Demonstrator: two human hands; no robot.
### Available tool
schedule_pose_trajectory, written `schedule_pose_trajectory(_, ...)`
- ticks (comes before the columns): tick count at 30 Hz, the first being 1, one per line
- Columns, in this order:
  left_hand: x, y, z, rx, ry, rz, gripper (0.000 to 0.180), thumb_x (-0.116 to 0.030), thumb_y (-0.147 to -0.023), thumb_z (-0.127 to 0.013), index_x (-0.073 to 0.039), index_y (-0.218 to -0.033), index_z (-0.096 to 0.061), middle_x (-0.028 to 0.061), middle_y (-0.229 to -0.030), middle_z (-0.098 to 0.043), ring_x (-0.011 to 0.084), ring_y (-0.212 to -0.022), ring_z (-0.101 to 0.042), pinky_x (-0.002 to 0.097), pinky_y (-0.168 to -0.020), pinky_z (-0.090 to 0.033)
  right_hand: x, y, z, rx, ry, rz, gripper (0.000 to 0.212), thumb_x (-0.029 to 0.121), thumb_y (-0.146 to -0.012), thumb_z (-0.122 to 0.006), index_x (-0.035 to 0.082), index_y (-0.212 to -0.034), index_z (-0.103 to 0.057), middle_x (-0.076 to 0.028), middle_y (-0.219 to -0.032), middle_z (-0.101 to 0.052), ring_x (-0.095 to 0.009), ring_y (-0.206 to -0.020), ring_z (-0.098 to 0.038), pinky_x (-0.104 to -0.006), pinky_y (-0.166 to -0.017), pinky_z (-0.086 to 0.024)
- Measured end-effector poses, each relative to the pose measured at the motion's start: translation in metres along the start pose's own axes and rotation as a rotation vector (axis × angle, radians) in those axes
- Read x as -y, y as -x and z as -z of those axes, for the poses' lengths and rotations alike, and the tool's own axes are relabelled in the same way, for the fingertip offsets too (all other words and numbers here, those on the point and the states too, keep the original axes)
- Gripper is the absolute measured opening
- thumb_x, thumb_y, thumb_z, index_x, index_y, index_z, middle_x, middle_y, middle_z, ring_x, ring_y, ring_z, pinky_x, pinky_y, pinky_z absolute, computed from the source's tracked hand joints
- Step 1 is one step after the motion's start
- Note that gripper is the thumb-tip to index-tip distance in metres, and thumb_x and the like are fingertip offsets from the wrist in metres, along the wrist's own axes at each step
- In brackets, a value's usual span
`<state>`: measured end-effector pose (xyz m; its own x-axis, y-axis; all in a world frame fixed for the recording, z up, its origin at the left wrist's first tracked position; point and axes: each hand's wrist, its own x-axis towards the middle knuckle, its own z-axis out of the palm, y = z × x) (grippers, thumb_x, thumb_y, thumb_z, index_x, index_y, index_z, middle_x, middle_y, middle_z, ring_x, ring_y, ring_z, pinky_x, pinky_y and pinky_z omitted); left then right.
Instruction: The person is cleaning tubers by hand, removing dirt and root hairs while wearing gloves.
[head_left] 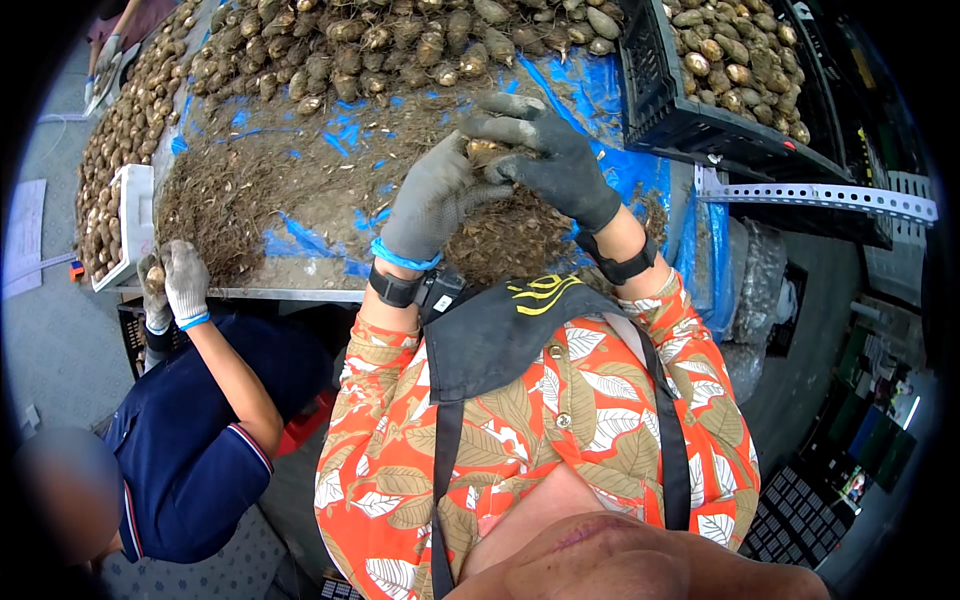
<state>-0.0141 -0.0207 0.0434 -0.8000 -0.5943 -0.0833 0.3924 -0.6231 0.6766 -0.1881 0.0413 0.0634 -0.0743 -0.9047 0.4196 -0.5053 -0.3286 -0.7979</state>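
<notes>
My left hand [436,192] and my right hand [562,162], both in dirty grey work gloves, meet above the near edge of the table. Between their fingers is a small brown taro corm [486,150], mostly covered by the gloves. The left fingers close on its near side, while the right fingers curl over it from the other side. Below the hands lies a heap of brown root fibres [508,238]. A large pile of hairy taro corms [400,50] spreads across the far part of the table.
A black crate of taros [690,125] stands at the far right beside a perforated metal bar [820,198]. Torn blue sheeting [640,180] covers the table. At left, a co-worker in navy [195,430] handles a taro with gloved hands near a white tray [138,215].
</notes>
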Motion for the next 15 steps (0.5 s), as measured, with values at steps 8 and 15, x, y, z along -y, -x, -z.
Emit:
schedule_pose_trajectory(8,0.025,-0.010,0.035,-0.097,-0.373,-0.141,0.048,-0.028,-0.096,-0.054,-0.002,-0.135,-0.044,0.0083,-0.111,-0.060,0.0170,-0.093,-0.060,0.0327,-0.076,-0.053,-0.002,0.003,0.013,0.281,0.248,0.224,0.012,0.015,-0.075,-0.063,0.010,-0.078,-0.073,-0.011,-0.110,-0.065,-0.028,-0.114,-0.054,-0.0392,-0.098,-0.042)
schedule_pose_trajectory(15,0.019,-0.014,0.020,-0.083,0.073,-0.044,0.049,-0.028,-0.094,-0.056,-0.001,-0.133,-0.041,0.0118,-0.109,-0.059,0.0190,-0.089,-0.061,0.0316,-0.076,-0.055,-0.006,0.007,0.019,0.022,0.025,-0.100,0.032,0.020,-0.076,-0.069,0.007,-0.105,-0.066,-0.013,-0.116,-0.063,-0.029,-0.111,-0.056,-0.0371,-0.097,-0.043)
